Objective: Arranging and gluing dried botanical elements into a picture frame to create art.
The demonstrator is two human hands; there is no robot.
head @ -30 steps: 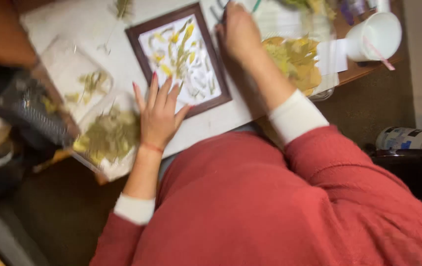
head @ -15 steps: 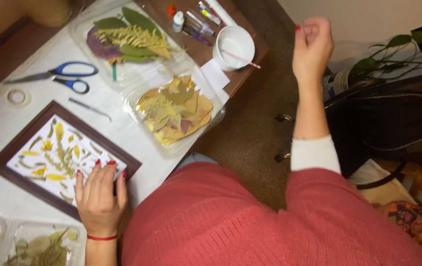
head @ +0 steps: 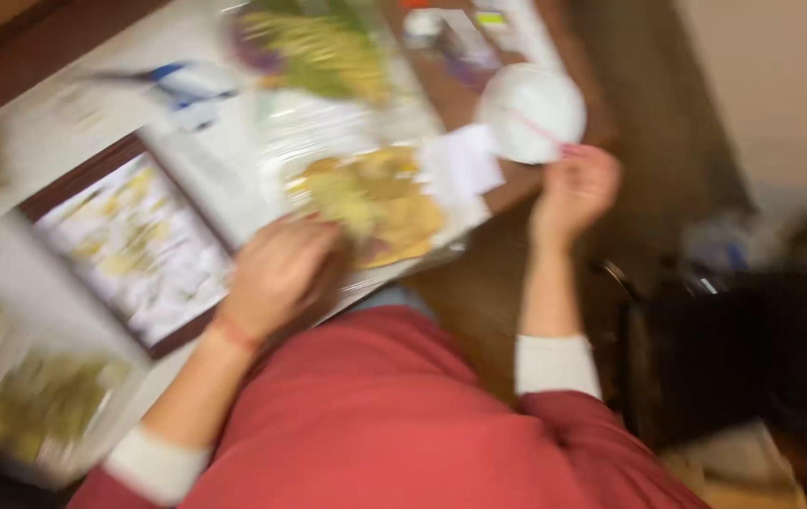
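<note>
The picture is heavily blurred. My left hand (head: 276, 273) lies with curled fingers at the near edge of a clear tray of yellow dried leaves (head: 380, 198), just right of a brown frame with pressed yellow flowers on white (head: 135, 245). Whether it grips anything is unclear. My right hand (head: 575, 188) hovers past the table's corner, its fingers bent just below a white cup (head: 531, 111) with a thin pink stick across it. I cannot tell if it touches the cup. Both arms wear red sleeves with white cuffs.
Blue-handled scissors (head: 187, 80) lie behind the frame. A tray of green and purple leaves (head: 319, 47) sits at the back, and another leaf tray (head: 36, 405) at the near left. A white paper slip (head: 460, 160) lies by the cup. A dark chair (head: 743, 358) stands at the right.
My left hand has left the frame and moved right to the yellow-leaf tray. My right hand has come down from the air to the white cup. The view has swung.
</note>
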